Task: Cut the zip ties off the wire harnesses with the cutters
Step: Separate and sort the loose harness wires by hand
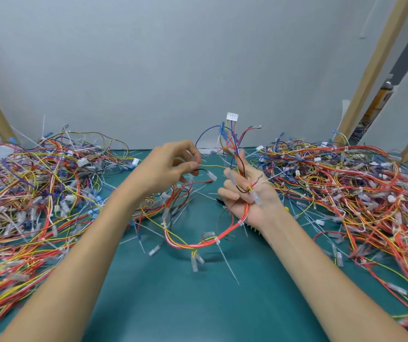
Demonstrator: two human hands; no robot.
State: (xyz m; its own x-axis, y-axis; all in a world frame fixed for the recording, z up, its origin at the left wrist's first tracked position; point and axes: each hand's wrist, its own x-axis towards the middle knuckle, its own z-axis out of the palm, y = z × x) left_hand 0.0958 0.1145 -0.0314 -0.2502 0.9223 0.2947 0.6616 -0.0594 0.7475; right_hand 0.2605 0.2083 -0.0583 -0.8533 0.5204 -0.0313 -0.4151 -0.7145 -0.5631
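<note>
My right hand (246,193) is palm-up above the mat's middle and grips a wire harness (198,243) of red, yellow and white wires. The harness stands up past my fingers to a white connector (232,116) and loops down toward me. Two white zip ties (240,222) (217,241) bind the loop. To the left, my left hand (170,166) pinches a yellow wire (212,166) of that harness between thumb and fingertips. A dark tool tip (220,200) shows under my right hand; I cannot tell if it is the cutters.
Big tangled piles of wire harnesses lie at the left (37,193) and right (346,193) of the green mat (173,304). Several loose zip tie pieces (230,265) are scattered between them. Wooden posts (370,70) rise at both sides before a grey wall.
</note>
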